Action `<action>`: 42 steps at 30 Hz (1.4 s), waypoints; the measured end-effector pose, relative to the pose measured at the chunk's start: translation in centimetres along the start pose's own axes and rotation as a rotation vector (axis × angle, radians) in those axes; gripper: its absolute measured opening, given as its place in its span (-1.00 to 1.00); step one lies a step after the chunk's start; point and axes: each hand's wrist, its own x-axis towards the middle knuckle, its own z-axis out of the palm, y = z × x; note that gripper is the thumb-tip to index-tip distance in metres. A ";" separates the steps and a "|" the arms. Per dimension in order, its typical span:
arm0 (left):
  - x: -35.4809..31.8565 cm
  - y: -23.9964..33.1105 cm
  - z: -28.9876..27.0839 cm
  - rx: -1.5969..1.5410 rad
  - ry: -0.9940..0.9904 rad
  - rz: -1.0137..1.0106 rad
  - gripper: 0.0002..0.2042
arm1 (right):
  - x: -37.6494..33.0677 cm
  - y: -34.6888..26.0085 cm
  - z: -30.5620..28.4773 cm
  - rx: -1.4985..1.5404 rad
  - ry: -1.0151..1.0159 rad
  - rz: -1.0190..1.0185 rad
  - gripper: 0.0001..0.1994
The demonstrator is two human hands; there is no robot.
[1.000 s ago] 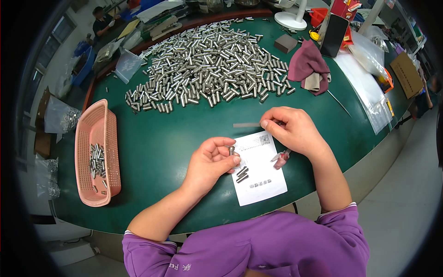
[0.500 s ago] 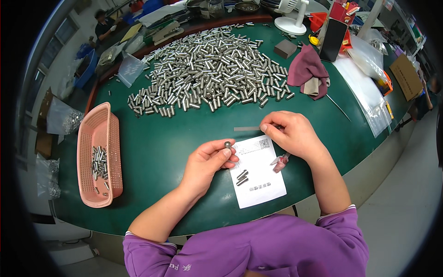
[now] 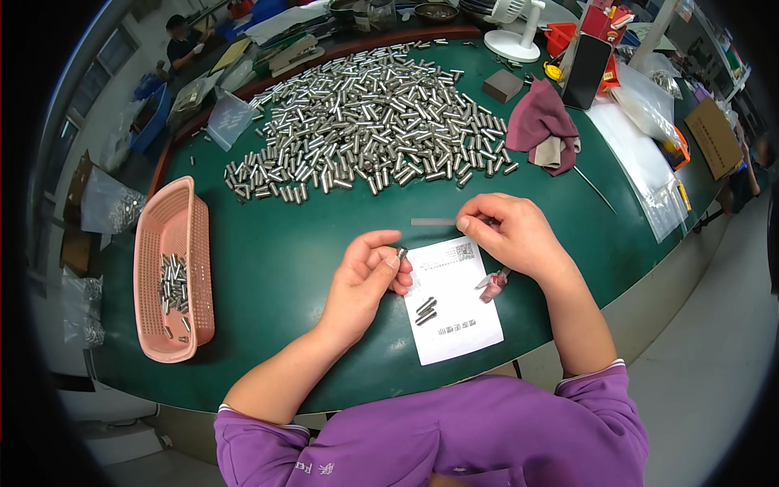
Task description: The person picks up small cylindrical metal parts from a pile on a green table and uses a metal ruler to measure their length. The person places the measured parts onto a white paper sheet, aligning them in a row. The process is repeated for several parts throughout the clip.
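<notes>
Between the thumb and fingers of my left hand (image 3: 357, 280) is a short shiny metal pin (image 3: 402, 254), its end showing above the fingertips. My right hand (image 3: 517, 235) pinches a thin flat grey strip (image 3: 433, 221), which points left toward the other hand without touching the pin. Below both hands lies a printed white sheet (image 3: 466, 329), with several metal pins (image 3: 426, 312) on it. A small tool with a red wrapped handle (image 3: 492, 289) rests at the sheet's right edge, below my right wrist. Beyond my hands spreads a large heap of similar metal pins (image 3: 373, 122).
On the left stands a pink perforated basket (image 3: 209, 268) holding some pins. A maroon cloth (image 3: 540, 122), a dark block (image 3: 502, 85), a thin rod (image 3: 595, 189) and a phone (image 3: 587, 71) are at the back right. A white fan (image 3: 513, 45) stands behind the heap.
My left index finger has lifted and straightened away from the pin, which now tilts differently in the fingers. My right hand and the strip have barely moved.
</notes>
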 end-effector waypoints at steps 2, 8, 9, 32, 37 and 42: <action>0.1 0.0 0.0 0.011 -0.004 0.037 -0.84 | -0.1 -0.5 -0.2 0.045 -0.015 -0.011 -0.78; 0.2 0.3 0.0 0.028 -0.047 -0.020 -0.90 | -0.3 -0.9 1.4 0.157 -0.031 -0.260 -0.67; 0.2 0.3 0.1 0.016 -0.052 -0.027 -0.91 | -0.4 -1.1 1.6 0.170 -0.051 -0.272 -0.68; 0.5 0.5 -0.7 -0.204 -0.052 -0.075 -0.80 | -0.3 -0.9 1.8 0.227 0.004 -0.057 -0.73; 0.8 0.2 -1.1 -0.173 0.012 -0.087 -0.74 | 0.0 -0.3 1.5 0.265 0.049 0.092 -0.75; 0.7 1.0 -0.3 -0.194 0.038 -0.099 -0.67 | 0.1 -0.2 1.6 0.244 0.057 0.092 -0.74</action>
